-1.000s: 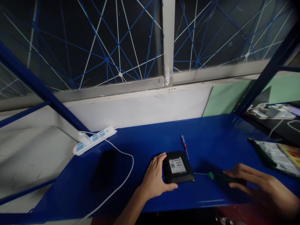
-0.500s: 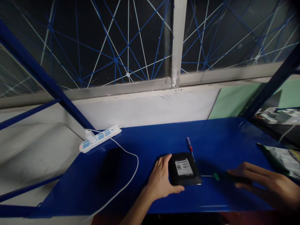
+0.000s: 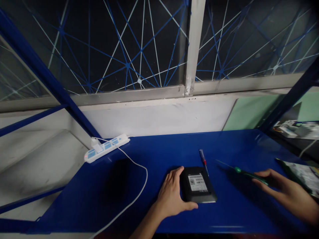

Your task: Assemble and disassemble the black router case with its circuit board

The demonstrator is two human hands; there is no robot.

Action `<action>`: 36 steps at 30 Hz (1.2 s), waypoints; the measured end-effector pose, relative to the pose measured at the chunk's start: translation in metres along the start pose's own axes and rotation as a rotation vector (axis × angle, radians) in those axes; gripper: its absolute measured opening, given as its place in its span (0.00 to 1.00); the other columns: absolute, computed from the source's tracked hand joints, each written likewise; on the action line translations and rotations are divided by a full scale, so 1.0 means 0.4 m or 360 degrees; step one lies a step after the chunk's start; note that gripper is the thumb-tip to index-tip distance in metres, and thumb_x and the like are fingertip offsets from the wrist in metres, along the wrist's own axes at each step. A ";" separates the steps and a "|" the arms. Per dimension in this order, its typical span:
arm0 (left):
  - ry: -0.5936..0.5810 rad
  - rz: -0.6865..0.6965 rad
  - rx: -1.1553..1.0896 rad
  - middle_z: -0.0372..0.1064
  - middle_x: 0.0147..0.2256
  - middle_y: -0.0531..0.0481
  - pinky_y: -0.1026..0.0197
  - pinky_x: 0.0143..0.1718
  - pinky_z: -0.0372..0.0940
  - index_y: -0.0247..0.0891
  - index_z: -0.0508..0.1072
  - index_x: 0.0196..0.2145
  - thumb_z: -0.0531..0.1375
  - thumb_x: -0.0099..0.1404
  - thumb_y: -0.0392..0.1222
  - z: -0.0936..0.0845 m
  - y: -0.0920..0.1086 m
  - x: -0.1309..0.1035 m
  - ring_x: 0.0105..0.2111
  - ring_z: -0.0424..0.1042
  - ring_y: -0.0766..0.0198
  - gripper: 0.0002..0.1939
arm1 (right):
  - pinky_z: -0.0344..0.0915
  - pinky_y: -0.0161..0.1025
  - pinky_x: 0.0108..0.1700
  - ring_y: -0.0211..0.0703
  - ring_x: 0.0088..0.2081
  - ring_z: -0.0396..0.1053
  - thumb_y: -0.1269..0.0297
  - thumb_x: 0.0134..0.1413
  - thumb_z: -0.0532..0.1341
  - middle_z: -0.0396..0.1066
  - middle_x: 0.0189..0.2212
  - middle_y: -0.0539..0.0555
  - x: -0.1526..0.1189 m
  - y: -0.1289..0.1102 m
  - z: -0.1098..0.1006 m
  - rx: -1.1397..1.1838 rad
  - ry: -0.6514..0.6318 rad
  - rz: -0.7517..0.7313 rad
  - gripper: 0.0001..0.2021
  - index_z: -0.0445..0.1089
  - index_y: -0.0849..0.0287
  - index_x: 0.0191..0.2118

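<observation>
A flat black box-shaped device [image 3: 211, 198] with a white printed label [image 3: 197, 183] rests on the blue table. My left hand [image 3: 171, 192] grips it from the left, fingers at its far corner and thumb along its near edge. In my right hand [image 3: 281, 187] is a green-and-black screwdriver [image 3: 249, 174], fingers closed round its handle. Its thin shaft points left and away, apart from the device. A second screwdriver [image 3: 203, 157], with a clear purplish handle and a red collar, lies just behind the device.
A white power strip [image 3: 107, 147] with a plugged-in adapter lies at the table's back left. Its white cable [image 3: 146, 176] curves toward the front edge. At the right sits a green and silver packet [image 3: 300, 172]. Blue frame posts [image 3: 74, 116] flank the blue table [image 3: 159, 149].
My right hand has drawn the green screwdriver back from the device's right side, and its tip now points farther up the table. My left hand keeps its hold on the device.
</observation>
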State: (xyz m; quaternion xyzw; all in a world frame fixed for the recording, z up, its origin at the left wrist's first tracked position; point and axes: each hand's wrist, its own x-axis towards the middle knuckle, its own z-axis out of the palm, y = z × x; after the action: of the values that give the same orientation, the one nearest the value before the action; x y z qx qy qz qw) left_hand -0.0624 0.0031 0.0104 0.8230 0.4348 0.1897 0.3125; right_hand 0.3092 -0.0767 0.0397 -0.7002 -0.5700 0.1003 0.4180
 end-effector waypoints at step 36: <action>-0.0122 -0.0130 0.0179 0.57 0.66 0.39 0.40 0.65 0.54 0.39 0.53 0.69 0.64 0.57 0.38 0.082 -0.109 0.054 0.65 0.57 0.44 0.44 | 0.57 0.70 0.63 0.77 0.61 0.63 0.67 0.33 0.69 0.65 0.61 0.72 0.066 -0.213 0.248 -0.0287 -0.1217 -0.0861 0.49 0.59 0.61 0.68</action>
State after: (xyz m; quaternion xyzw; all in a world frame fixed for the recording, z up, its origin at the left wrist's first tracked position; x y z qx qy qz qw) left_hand -0.0573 0.0283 -0.0421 0.8276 0.4656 0.1203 0.2896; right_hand 0.1958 -0.0068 0.0457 -0.4730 -0.8513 0.1884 0.1269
